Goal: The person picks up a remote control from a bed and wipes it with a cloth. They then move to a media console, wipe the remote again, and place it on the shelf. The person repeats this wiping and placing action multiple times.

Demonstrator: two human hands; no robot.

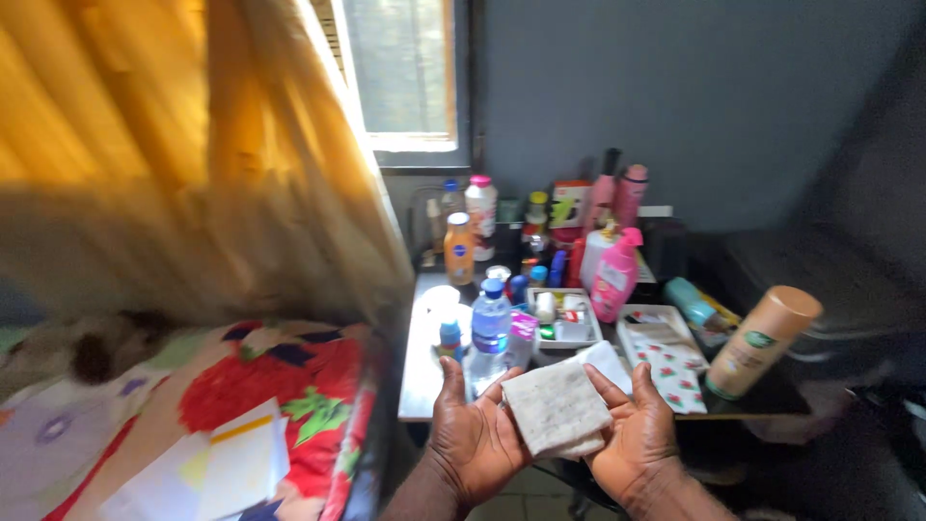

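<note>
Cluttered grey tabotop... Cluttered grey tabletop (417, 386) under a window, packed with bottles. Left hand (475, 434) and right hand (632, 434) are palms up, fingers (453, 378) spread open, not clenched. Folded off-white cloth pad (557, 410), squarish, speckled and a bit grubby, lies across both palms between the thumbs, resting loose. Clear plastic water bottle with blue cap (489, 328) stands just beyond the left fingertips.

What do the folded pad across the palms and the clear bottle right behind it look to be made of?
The folded cloth, lying across the left hand and right hand, looks like soft woven or quilted fabric: off-white, matte, faintly gridded, with limp edges. The water bottle looks like thin clear plastic: see-through, glossy, with a blue cap; glass seems unlikely, though it cannot be ruled out.
</note>
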